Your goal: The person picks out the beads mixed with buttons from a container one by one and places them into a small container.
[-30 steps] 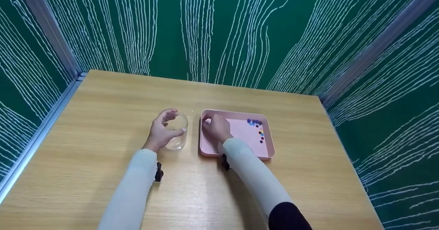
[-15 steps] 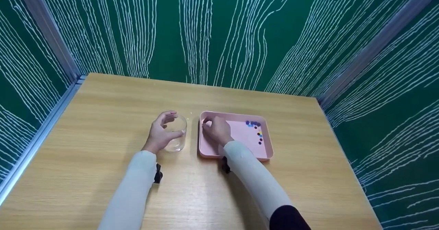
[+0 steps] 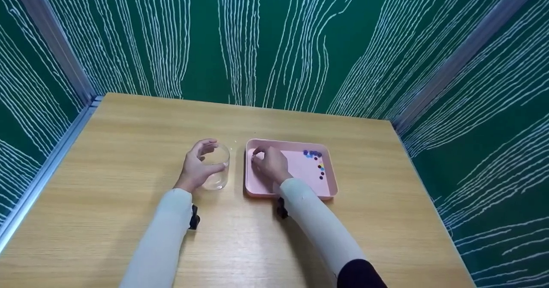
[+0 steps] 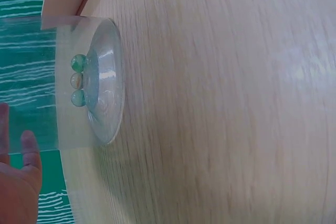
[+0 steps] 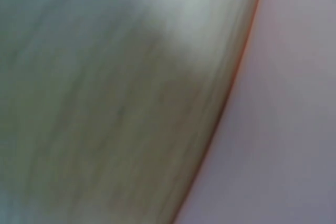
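My left hand is curled round a clear glass that stands upright on the table. Three glass marbles, two greenish and one brownish, lie at the bottom of the glass in the left wrist view. Inside the pink tray, just right of the glass, my right hand reaches down near the left wall with bent fingers. Its fingertips are small and partly hidden, so whether they pinch anything does not show. Small round beads in purple, blue, dark red and yellow lie along the tray's right side.
A light wooden table carries everything. Green panels with wavy white lines enclose the back and sides, joined by grey metal posts. Tiny pale specks lie behind the glass.
The head view has shifted slightly, so the scene sits a little further left. My right fingertips have come slightly away from the tray's left wall. My left hand stays at the glass.
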The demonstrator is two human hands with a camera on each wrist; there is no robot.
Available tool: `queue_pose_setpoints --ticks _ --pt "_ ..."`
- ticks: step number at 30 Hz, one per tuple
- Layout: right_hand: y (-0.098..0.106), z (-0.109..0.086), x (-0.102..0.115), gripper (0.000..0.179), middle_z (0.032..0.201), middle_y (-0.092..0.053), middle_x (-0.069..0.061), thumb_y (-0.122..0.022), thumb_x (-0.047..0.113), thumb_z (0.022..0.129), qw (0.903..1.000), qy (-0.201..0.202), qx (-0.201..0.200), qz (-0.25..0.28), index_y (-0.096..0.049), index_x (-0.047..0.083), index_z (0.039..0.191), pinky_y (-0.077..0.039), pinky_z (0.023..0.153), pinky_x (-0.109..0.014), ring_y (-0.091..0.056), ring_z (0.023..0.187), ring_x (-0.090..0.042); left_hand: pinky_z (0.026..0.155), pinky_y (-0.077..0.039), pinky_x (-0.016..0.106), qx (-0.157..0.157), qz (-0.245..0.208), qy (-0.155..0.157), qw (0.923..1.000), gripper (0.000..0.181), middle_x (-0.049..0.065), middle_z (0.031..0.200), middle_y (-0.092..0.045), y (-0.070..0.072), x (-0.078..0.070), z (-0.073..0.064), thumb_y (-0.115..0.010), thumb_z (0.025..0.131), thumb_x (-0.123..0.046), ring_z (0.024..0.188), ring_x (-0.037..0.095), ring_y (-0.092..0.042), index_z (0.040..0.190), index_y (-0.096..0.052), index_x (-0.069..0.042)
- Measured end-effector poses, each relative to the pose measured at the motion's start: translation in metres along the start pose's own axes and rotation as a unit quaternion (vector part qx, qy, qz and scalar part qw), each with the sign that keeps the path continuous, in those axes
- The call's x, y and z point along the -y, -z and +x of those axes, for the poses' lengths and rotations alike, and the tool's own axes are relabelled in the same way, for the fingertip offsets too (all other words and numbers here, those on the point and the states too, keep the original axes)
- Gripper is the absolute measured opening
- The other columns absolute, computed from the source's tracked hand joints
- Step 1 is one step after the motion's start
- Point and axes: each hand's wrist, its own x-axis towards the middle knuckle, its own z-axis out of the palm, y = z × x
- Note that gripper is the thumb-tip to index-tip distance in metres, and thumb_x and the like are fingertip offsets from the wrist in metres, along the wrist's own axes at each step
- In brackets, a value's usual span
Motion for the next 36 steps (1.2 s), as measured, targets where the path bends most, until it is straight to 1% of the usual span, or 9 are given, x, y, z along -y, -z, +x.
queue_pose_setpoints --ticks 4,7,11,15,21,25,28,34,36 --pt "0.001 0.0 -0.001 0.012 0.086 -0.064 0.01 -0.061 0.033 0.077 0.9997 0.018 -0.015 -0.004 -0.065 0.025 0.086 -0.046 0.069 -0.032 -0.055 0.073 -0.011 0.095 -0.028 0.048 -0.002 -0.01 -0.012 0.9999 0.068 -0.005 0.114 -0.054 0.001 0.001 0.001 -0.08 0.058 -0.029 0.113 0.019 -0.045 0.117 -0.047 -0.022" --pt "0.002 0.0 -0.001 0.013 0.085 -0.064 0.01 -0.061 0.034 0.078 0.9998 0.014 -0.014 0.002 -0.065 0.025 0.086 -0.045 0.068 -0.032 -0.054 0.072 -0.012 0.095 -0.028 0.049 -0.002 -0.01 -0.017 0.9998 0.069 -0.004 0.114 -0.055 0.001 0.002 0.002 -0.08 0.058 -0.028 0.113 0.022 -0.045 0.118 -0.047 -0.019" --pt "0.004 -0.001 0.0 0.013 0.085 -0.063 0.009 -0.061 0.035 0.078 0.9999 -0.004 -0.007 0.015 -0.064 0.026 0.087 -0.043 0.066 -0.031 -0.054 0.071 -0.013 0.095 -0.028 0.049 0.001 -0.014 -0.021 0.9997 0.068 -0.002 0.115 -0.055 0.001 0.001 0.004 -0.08 0.058 -0.027 0.114 0.025 -0.045 0.118 -0.047 -0.02" --pt "0.004 -0.001 0.002 0.011 0.084 -0.061 0.009 -0.062 0.035 0.078 0.9991 -0.022 0.002 0.036 -0.064 0.027 0.085 -0.042 0.064 -0.028 -0.053 0.071 -0.013 0.096 -0.028 0.048 0.005 -0.021 -0.013 0.9997 0.067 -0.001 0.115 -0.055 0.002 -0.003 0.002 -0.08 0.058 -0.024 0.115 0.026 -0.044 0.116 -0.048 -0.022" --pt "0.003 -0.003 0.001 0.009 0.083 -0.06 0.009 -0.063 0.034 0.077 0.9981 -0.04 0.013 0.046 -0.063 0.028 0.084 -0.043 0.062 -0.027 -0.054 0.072 -0.012 0.095 -0.028 0.048 0.01 -0.026 -0.012 0.9995 0.067 0.01 0.118 -0.053 0.003 -0.016 -0.005 -0.079 0.061 -0.016 0.114 0.026 -0.044 0.119 -0.046 -0.013" --pt "0.002 -0.004 0.001 0.009 0.084 -0.059 0.01 -0.064 0.034 0.077 0.9955 -0.063 0.024 0.067 -0.062 0.03 0.084 -0.043 0.061 -0.027 -0.054 0.073 -0.013 0.095 -0.028 0.047 0.007 -0.024 -0.012 0.9996 0.066 0.009 0.118 -0.054 0.002 -0.009 -0.004 -0.08 0.06 -0.018 0.112 0.02 -0.046 0.118 -0.047 -0.018" --pt "0.003 -0.005 0.001 0.009 0.083 -0.058 0.009 -0.064 0.035 0.076 0.9953 -0.062 0.021 0.072 -0.062 0.03 0.083 -0.042 0.059 -0.027 -0.053 0.072 -0.013 0.096 -0.027 0.048 0.004 -0.024 -0.014 0.9996 0.066 0.006 0.118 -0.054 0.001 0.0 0.0 -0.08 0.058 -0.022 0.112 0.018 -0.045 0.116 -0.048 -0.023" --pt "0.007 -0.006 0.0 0.008 0.08 -0.058 0.009 -0.064 0.034 0.076 0.9944 -0.067 0.017 0.08 -0.062 0.031 0.082 -0.04 0.059 -0.028 -0.05 0.071 -0.015 0.095 -0.027 0.049 0.004 -0.026 -0.02 0.9995 0.066 0.002 0.115 -0.055 -0.001 0.006 0.003 -0.08 0.058 -0.02 0.114 0.024 -0.044 0.116 -0.048 -0.023" --pt "0.008 -0.006 0.001 0.007 0.08 -0.058 0.009 -0.064 0.034 0.076 0.9945 -0.062 0.015 0.083 -0.062 0.031 0.082 -0.04 0.059 -0.028 -0.05 0.072 -0.015 0.095 -0.028 0.049 -0.001 -0.025 -0.021 0.9995 0.066 0.001 0.114 -0.056 -0.001 0.005 0.003 -0.08 0.058 -0.02 0.112 0.023 -0.045 0.115 -0.048 -0.022"
